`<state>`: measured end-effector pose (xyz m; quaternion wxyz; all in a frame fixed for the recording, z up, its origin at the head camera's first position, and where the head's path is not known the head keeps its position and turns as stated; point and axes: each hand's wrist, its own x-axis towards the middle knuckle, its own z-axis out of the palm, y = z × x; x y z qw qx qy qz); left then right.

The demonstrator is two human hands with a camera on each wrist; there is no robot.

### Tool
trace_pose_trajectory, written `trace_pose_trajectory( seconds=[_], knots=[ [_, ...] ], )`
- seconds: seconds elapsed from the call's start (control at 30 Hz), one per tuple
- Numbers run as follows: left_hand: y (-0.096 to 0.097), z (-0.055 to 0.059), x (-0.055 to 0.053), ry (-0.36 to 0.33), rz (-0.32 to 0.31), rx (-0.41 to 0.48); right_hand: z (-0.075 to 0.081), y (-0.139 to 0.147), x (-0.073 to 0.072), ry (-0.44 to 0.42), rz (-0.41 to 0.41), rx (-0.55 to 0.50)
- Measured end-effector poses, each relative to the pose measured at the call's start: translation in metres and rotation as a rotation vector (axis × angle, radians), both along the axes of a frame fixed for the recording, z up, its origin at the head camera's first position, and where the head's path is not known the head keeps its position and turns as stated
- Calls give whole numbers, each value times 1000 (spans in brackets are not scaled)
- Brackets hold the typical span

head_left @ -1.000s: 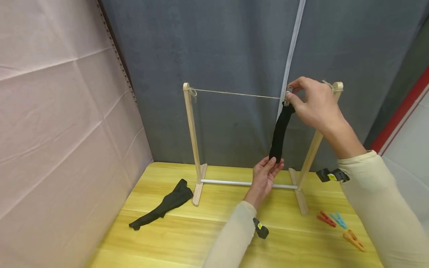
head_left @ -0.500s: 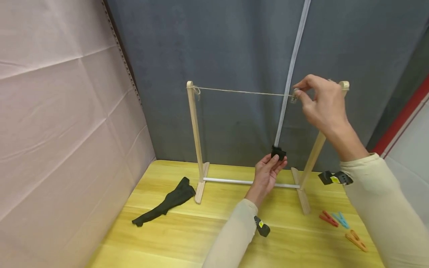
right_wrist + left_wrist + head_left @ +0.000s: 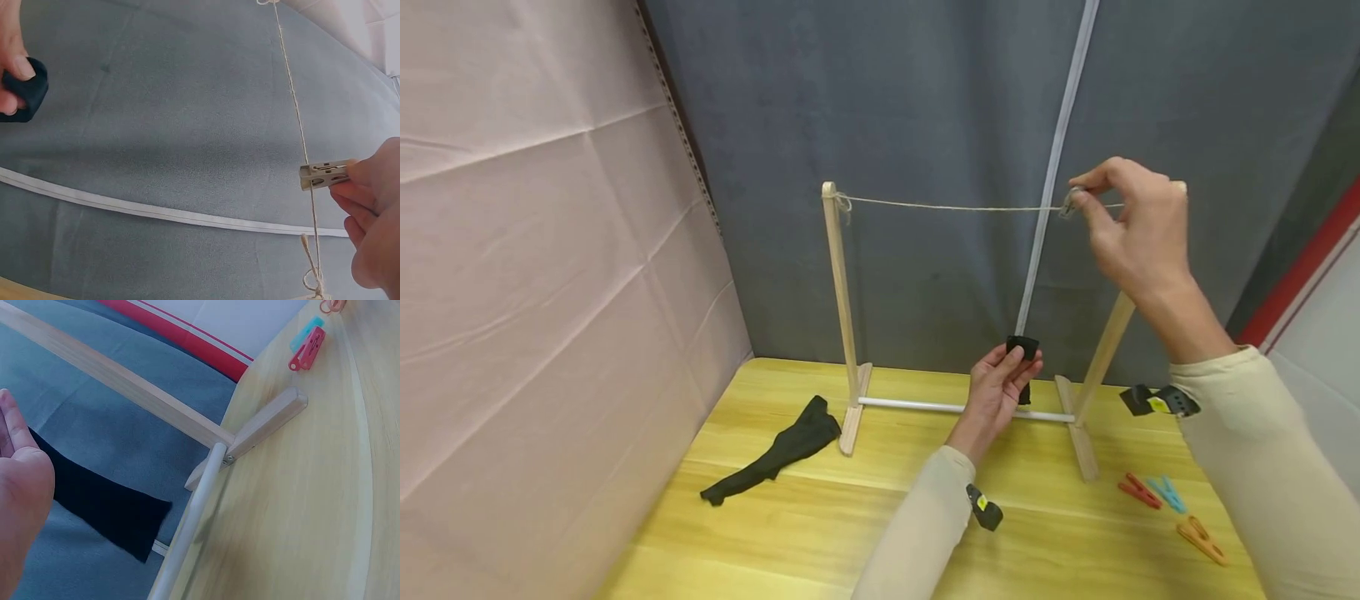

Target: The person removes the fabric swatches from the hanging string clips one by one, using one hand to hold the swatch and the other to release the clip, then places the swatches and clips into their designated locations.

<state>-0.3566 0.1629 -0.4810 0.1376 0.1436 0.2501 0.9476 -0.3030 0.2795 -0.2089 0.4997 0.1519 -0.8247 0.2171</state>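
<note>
My left hand (image 3: 994,393) pinches a black sock (image 3: 1022,347) between thumb and fingers, below the string. In the left wrist view the long end of the sock (image 3: 106,503) hangs past the hand against the grey curtain. Up at the right part of the string (image 3: 955,207), my right hand (image 3: 1138,237) pinches a grey clothespin (image 3: 324,174) by its handle end. The clothespin's jaws lie across the string in the right wrist view, with the sock well apart from them. Another black sock (image 3: 790,446) lies spread on the table at the left.
The string runs between two wooden posts (image 3: 841,292) of a stand, joined low down by a white rod (image 3: 910,405). Red (image 3: 1139,490), blue (image 3: 1167,494) and orange (image 3: 1202,540) clothespins lie on the yellow wooden table (image 3: 925,492) at the right. A grey curtain (image 3: 940,100) hangs behind.
The sock has come away from the clothespin at the string and dropped down, folding over my left hand. My right hand has shifted slightly right and up with the clothespin.
</note>
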Motion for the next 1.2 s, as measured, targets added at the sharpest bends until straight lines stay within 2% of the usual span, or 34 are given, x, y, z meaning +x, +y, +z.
trace_pose_trajectory(
  seconds=[0.33,0.47,0.67,0.83,0.93,1.2],
  knots=[
    [-13,15,5,109,-16,55,-4,-6,6,28,37,-36],
    [-16,20,9,105,-13,54,-9,-2,14,6,35,-33],
    [-20,20,9,97,10,35,-24,9,25,-23,58,-26],
    [-31,11,9,75,33,34,-48,16,27,27,99,-3],
    [-39,5,11,46,55,41,-64,21,28,25,112,11],
    [-58,-3,6,-2,96,2,-110,42,33,-78,76,40]
  ],
)
